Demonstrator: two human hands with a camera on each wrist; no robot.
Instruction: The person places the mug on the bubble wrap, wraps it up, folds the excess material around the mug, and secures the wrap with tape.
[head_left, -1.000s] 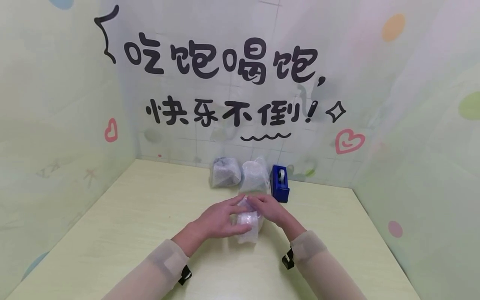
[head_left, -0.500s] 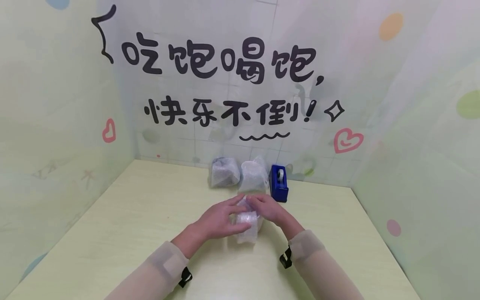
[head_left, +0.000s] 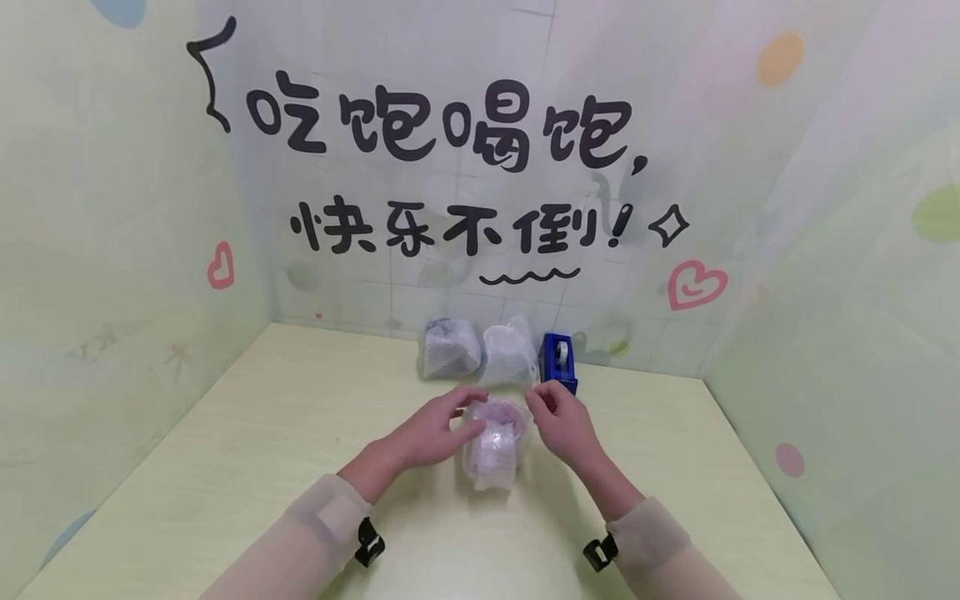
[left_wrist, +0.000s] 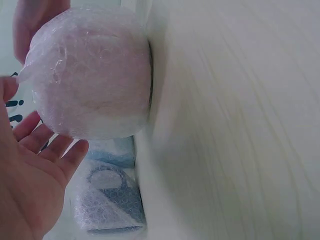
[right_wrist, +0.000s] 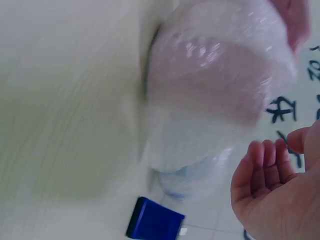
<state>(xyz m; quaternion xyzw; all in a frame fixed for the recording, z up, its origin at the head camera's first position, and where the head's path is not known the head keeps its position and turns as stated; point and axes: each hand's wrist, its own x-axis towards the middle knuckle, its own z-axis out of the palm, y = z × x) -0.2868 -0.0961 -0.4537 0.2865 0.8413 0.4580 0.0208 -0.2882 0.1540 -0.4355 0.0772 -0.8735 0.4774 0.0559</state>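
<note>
A rounded pink item in bubble wrap (head_left: 495,450) stands on the table in front of the person. Its kind is hidden by the wrap. The left hand (head_left: 431,429) holds it at its left side, thumb on the wrap and fingers along the far side. In the left wrist view, a loose corner of wrap meets the left thumb (left_wrist: 9,89). The right hand (head_left: 567,425) is apart from the wrapped item, just in front of the blue tape dispenser (head_left: 558,357). In the right wrist view, its fingers (right_wrist: 257,170) are loosely curled with nothing visible between them.
Two more bubble-wrapped items, a left one (head_left: 451,348) and a right one (head_left: 508,353), stand by the back wall beside the dispenser. The left one shows dark blue and a curved handle shape in the left wrist view. Walls enclose the pale table (head_left: 300,417) on three sides.
The right hand has come off the top of the wrapped item and moved right, toward the dispenser. The left hand has shifted slightly left, uncovering the wrapped top.
</note>
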